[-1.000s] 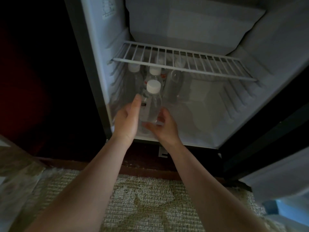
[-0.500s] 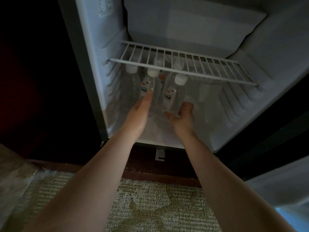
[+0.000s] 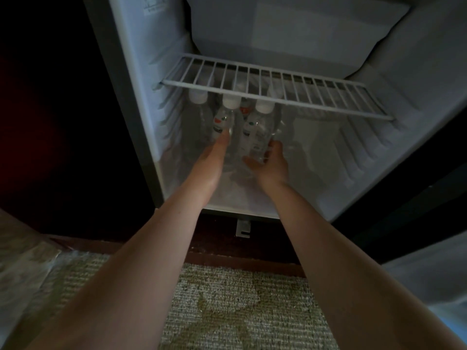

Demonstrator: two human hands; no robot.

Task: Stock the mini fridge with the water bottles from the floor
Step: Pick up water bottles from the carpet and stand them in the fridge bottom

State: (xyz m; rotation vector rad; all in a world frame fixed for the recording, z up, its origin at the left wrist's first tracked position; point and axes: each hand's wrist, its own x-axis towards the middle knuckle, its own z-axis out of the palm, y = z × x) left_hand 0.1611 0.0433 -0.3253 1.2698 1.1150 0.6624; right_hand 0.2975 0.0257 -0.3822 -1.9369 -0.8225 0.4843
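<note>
While your right hand (image 3: 271, 165) grips a bottle (image 3: 252, 130) upright in the fridge (image 3: 379, 59), under the wire shelf (image 3: 278, 89), your left hand (image 3: 209, 162) is released, its straight fingers (image 3: 223, 142) touching the next bottle (image 3: 221, 122) just left of it. A third bottle (image 3: 198, 97) stands farther left. Patterned carpet (image 3: 240, 311) lies below your arms.

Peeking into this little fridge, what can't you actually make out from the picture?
Back-row bottles, head view: the wire shelf and the two front bottles hide how many there are.
Label print on the left front bottle: too small and dim to read.
Right hand: blur hides whether it grips the right front bottle or only touches it.
Wall sticker: cut off by the top edge.
</note>
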